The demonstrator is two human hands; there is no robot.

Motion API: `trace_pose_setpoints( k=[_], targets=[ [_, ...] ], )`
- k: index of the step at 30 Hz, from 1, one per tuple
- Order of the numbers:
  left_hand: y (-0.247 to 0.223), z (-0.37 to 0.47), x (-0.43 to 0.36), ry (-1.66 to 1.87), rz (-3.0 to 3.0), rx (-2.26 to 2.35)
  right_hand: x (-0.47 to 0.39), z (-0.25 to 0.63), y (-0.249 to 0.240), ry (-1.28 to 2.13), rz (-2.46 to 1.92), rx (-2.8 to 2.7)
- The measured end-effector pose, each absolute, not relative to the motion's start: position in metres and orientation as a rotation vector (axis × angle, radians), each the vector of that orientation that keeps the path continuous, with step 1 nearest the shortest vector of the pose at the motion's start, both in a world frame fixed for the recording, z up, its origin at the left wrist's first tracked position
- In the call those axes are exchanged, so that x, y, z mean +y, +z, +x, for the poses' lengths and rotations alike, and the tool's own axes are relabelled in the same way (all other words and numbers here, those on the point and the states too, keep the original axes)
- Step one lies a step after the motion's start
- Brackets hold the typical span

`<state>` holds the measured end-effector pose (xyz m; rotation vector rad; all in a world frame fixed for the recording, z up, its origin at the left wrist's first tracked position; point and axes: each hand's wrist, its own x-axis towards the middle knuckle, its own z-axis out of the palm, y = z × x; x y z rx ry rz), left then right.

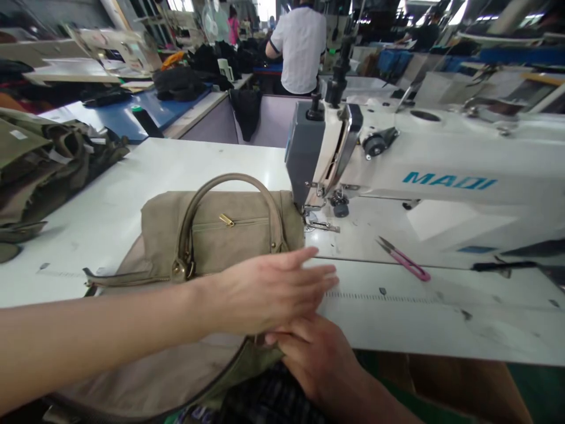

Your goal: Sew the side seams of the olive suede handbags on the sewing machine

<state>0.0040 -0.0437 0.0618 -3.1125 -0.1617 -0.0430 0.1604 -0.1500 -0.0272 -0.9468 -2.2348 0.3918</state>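
A khaki handbag (229, 241) with a rolled handle (236, 176) and a gold zip pull (226, 219) lies on the white sewing table, its near part hanging over the front edge. My left hand (278, 288) reaches across the bag with its fingers stretched out to the right, holding nothing. Just below it, my right hand (318, 353) has its fingers bent around the near edge of the bag; my left hand partly covers those fingertips. The sewing machine head (326, 153) stands beyond both hands, its presser foot close to the bag's right end.
Pink-handled thread snips (404, 259) lie on the table right of my hands. Stacked khaki pieces (48, 159) are at the left. A blue-topped table (115, 112) with a dark spool (147, 122) stands behind. A person in a white shirt (300, 47) is further back.
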Motion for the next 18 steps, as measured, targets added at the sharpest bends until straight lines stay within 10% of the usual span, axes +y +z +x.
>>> trace_pose_setpoints(
  k=[18],
  targets=[
    [0.041, -0.026, -0.002, 0.238, -3.020, -0.564, -0.145, 0.173, -0.003, 0.672, -0.750, -2.277]
  ],
)
